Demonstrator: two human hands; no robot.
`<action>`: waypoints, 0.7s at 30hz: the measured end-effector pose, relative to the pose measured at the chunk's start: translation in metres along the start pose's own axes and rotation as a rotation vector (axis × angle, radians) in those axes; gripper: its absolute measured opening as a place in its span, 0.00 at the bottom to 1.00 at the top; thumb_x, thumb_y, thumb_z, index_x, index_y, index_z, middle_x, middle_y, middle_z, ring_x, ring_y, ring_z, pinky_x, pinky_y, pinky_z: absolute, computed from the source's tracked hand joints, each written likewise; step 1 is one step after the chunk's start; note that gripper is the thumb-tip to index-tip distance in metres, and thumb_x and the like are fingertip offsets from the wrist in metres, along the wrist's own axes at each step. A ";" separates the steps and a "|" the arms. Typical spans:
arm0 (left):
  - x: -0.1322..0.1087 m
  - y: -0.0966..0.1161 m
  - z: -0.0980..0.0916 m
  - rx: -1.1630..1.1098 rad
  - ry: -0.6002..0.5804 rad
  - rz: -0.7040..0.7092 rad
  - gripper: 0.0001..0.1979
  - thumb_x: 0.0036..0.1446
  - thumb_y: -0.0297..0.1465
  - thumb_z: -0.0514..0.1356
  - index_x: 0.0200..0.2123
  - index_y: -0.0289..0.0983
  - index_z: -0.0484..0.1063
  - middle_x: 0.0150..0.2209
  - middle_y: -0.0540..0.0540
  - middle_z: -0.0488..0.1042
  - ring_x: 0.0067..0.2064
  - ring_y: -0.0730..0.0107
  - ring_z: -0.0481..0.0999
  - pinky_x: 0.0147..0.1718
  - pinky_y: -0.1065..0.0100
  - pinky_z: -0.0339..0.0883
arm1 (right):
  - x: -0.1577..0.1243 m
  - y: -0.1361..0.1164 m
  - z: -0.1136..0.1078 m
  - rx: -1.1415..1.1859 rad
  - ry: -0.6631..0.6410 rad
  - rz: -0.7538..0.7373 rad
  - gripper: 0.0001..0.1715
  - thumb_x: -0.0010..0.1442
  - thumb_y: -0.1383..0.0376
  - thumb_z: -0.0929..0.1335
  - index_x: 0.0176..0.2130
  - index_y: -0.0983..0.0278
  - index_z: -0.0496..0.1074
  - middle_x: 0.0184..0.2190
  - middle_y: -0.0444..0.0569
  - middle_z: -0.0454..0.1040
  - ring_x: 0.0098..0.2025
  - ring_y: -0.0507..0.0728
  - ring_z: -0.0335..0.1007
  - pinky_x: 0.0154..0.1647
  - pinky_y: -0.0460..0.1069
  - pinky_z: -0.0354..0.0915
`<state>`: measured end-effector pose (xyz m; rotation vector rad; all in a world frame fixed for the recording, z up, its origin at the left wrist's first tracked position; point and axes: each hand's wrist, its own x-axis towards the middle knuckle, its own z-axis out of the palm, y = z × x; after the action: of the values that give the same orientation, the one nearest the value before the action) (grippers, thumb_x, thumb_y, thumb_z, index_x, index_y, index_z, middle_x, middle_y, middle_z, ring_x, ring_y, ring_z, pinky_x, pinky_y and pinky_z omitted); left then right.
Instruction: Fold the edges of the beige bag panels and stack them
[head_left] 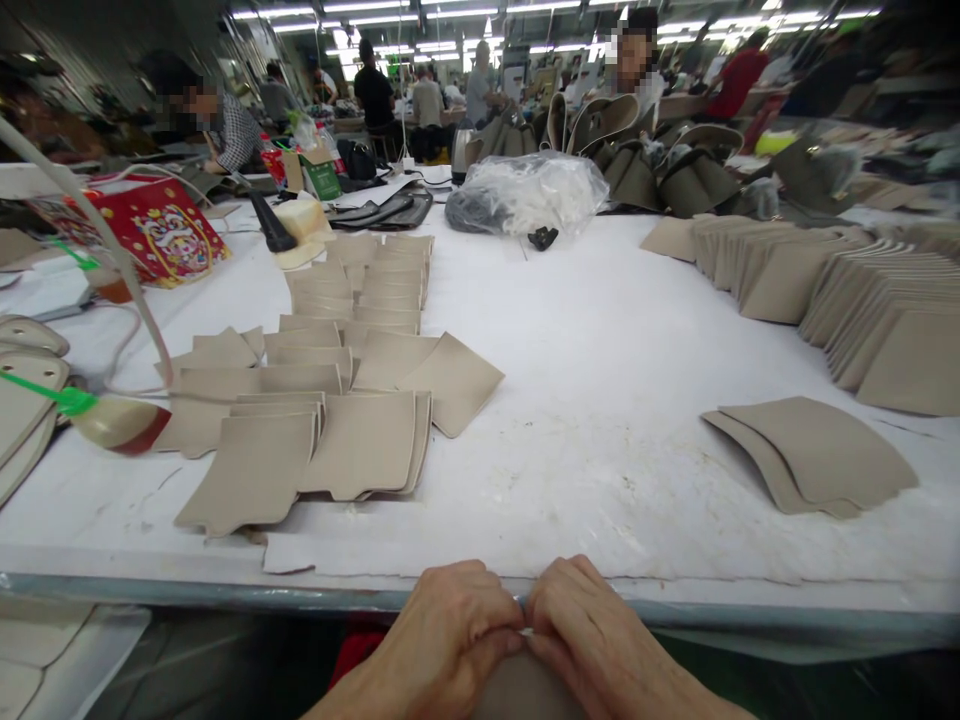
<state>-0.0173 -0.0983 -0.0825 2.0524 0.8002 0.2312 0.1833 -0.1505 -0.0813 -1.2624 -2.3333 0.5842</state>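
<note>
My left hand [442,630] and my right hand [592,630] meet at the table's near edge [225,592], below its rim. Both are closed, fingertips pinched together on a small thing where they touch; I cannot make out what it is. A tan piece [525,695] lies just under them. On the white table, rows of overlapping tan cut pieces [337,400] lie to the front left. A pair of tan curved pieces [814,455] lies to the right.
Stacks of tan pieces [847,300] line the far right. A clear plastic bag [532,190] and dark shaped parts [675,170] sit at the back. A red patterned bag [161,230] and a white cable [112,250] are at left. Other people work beyond the table.
</note>
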 end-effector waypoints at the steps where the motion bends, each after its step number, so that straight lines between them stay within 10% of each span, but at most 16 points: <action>1: 0.000 0.000 -0.001 -0.019 0.006 0.010 0.10 0.62 0.28 0.56 0.28 0.36 0.72 0.26 0.50 0.70 0.33 0.70 0.71 0.33 0.71 0.56 | -0.002 0.000 -0.004 0.036 -0.002 0.028 0.13 0.61 0.79 0.61 0.34 0.61 0.62 0.31 0.45 0.71 0.34 0.56 0.68 0.36 0.48 0.66; 21: 0.000 -0.001 0.006 0.045 -0.002 0.012 0.11 0.62 0.30 0.52 0.31 0.38 0.73 0.29 0.48 0.73 0.35 0.67 0.71 0.33 0.70 0.57 | -0.019 0.023 -0.026 0.133 -0.143 0.113 0.11 0.63 0.68 0.73 0.29 0.62 0.70 0.29 0.39 0.72 0.38 0.54 0.66 0.43 0.52 0.55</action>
<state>-0.0154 -0.1020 -0.0863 2.1001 0.7992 0.2198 0.2225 -0.1513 -0.0761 -1.3361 -2.3036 0.8789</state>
